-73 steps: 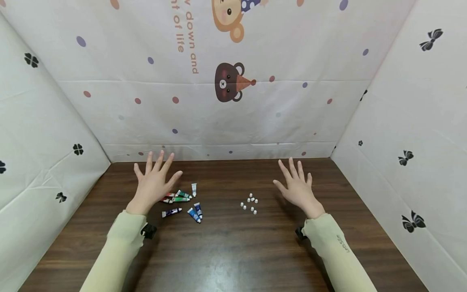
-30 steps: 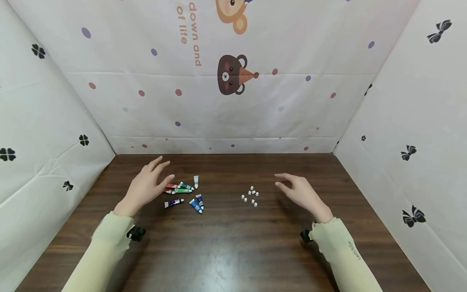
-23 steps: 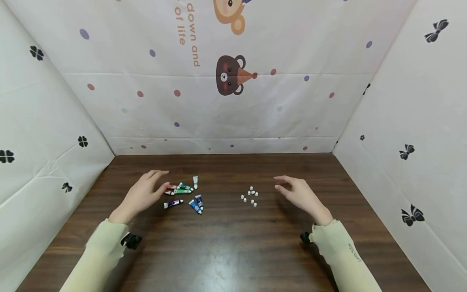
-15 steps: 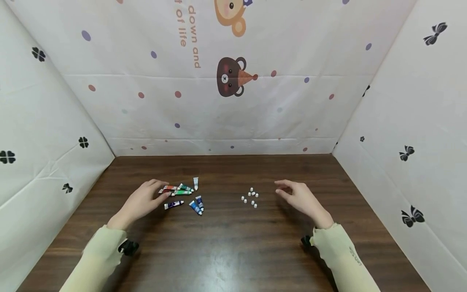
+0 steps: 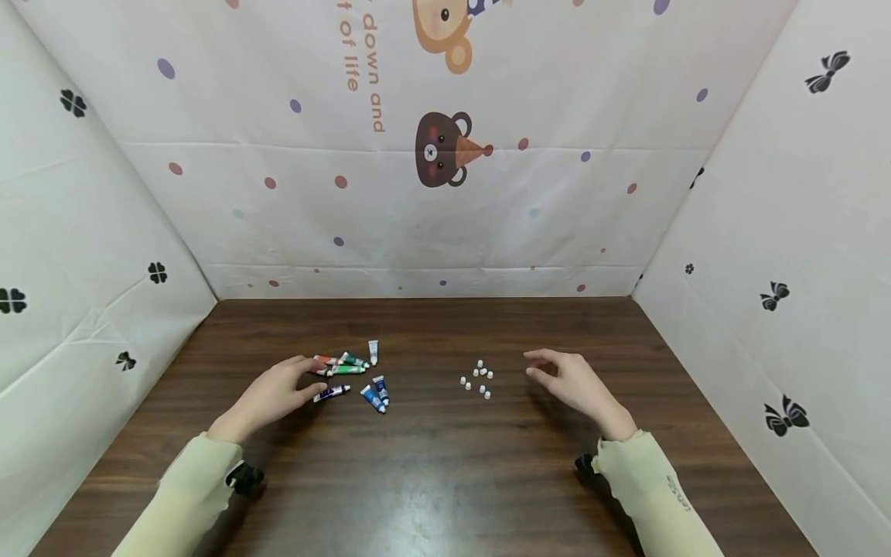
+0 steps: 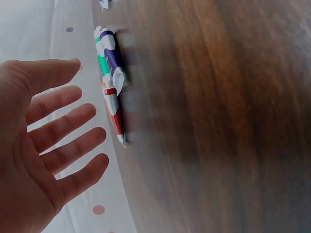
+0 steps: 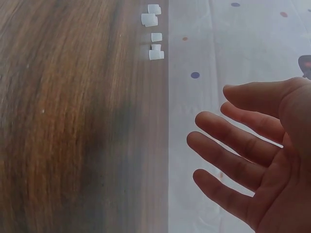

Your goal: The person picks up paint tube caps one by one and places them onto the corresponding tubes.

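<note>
My left hand (image 5: 274,393), fingers loosely bent, hovers at the left side of a group of small paint tubes. Its thumb tip overlaps the end of the purple tube (image 5: 334,393) in the head view, and its fingertips reach over the red tubes (image 5: 327,360). The left wrist view shows that hand (image 6: 58,131) holding nothing, with the purple tube (image 6: 112,56) and a red tube (image 6: 115,119) lying beyond it. My right hand (image 5: 574,384), relaxed and holding nothing, is to the right of several small white caps (image 5: 483,389). In the right wrist view the caps (image 7: 149,20) lie beyond the thumb.
A light green tube (image 5: 348,370), a dark green one (image 5: 355,360) and a pale one (image 5: 373,353) lie beside the red tubes. Two blue tubes (image 5: 373,398) are nearer me. Patterned cloth walls (image 5: 543,224) border the brown wooden table (image 5: 418,472).
Both hands began spread wide over the table. The left hand has sunk and drawn back to the purple tube, its fingers relaxing. The right hand's fingers have come together. Tubes and caps stay put.
</note>
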Action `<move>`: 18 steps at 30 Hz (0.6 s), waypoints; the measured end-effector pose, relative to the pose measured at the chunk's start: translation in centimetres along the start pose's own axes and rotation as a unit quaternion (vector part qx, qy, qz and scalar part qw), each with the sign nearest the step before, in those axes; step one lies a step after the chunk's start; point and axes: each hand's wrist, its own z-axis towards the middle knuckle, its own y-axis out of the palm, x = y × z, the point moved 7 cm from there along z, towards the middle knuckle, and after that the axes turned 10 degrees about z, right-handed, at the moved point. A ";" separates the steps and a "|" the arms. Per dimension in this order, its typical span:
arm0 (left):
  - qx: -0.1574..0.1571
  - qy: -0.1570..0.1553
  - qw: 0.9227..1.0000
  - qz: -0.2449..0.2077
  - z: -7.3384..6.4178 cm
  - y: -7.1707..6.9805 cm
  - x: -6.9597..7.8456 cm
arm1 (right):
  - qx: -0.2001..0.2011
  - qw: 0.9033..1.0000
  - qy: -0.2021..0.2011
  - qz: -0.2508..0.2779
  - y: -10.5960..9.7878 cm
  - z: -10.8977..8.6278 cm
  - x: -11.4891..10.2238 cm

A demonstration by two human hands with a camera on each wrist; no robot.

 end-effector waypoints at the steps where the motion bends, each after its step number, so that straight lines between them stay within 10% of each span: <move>1: -0.002 -0.001 1.000 0.001 0.1 0.1 0.0 | -0.002 1.000 0.001 0.002 0.0 0.0 0.1; 18: -0.056 0.030 0.997 0.037 1.3 1.8 1.1 | -0.017 1.000 0.004 0.004 0.7 0.4 0.7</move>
